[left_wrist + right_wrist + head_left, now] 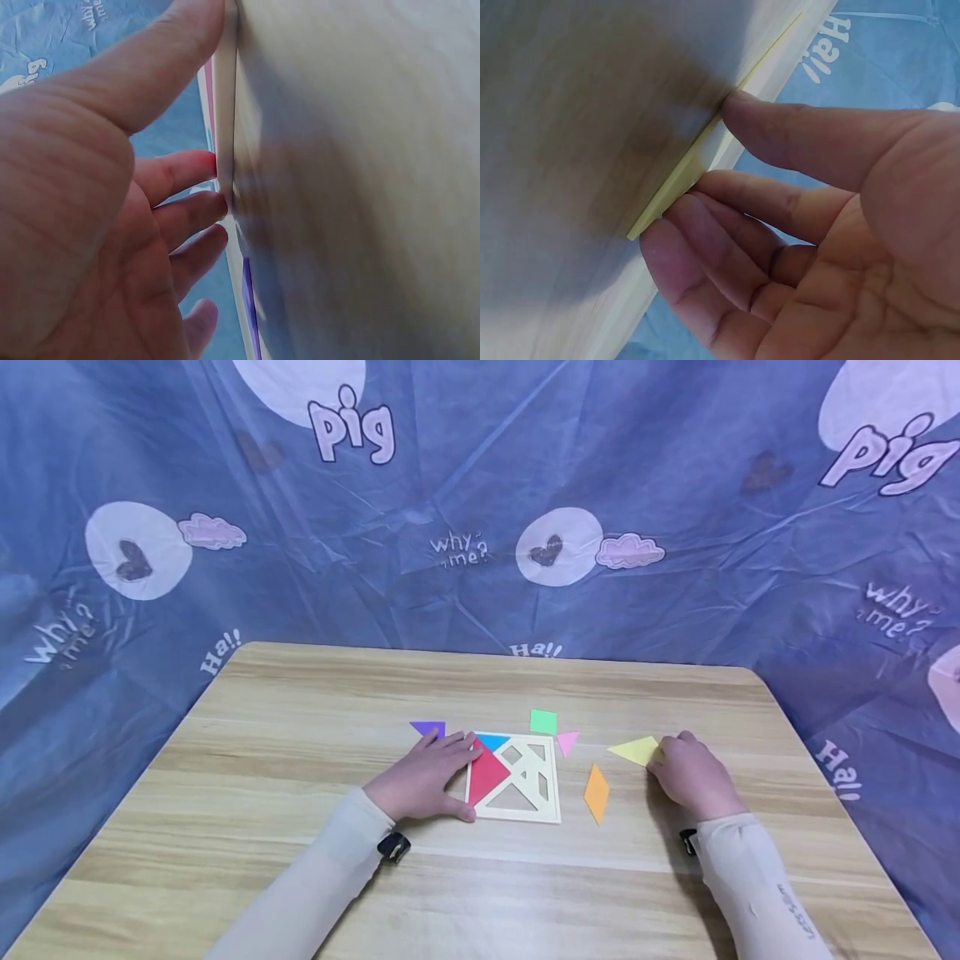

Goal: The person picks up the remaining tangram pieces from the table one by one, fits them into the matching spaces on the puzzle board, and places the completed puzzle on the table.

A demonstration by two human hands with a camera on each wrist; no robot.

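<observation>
A cream tangram board lies on the table with a red triangle and a blue triangle in its left side; several cut-outs show bare table. My left hand rests on the board's left edge, fingers spread and thumb at the near corner; in the left wrist view, the fingertips touch the edge. Over to the right, my right hand pinches a yellow triangle at the table surface. The right wrist view has the yellow triangle between thumb and fingers, partly hidden.
Beyond the left fingers lies a purple triangle, partly covered. A green square and a pink triangle sit by the board's far right corner. Between board and right hand is an orange parallelogram. Blue printed cloth hangs behind the table.
</observation>
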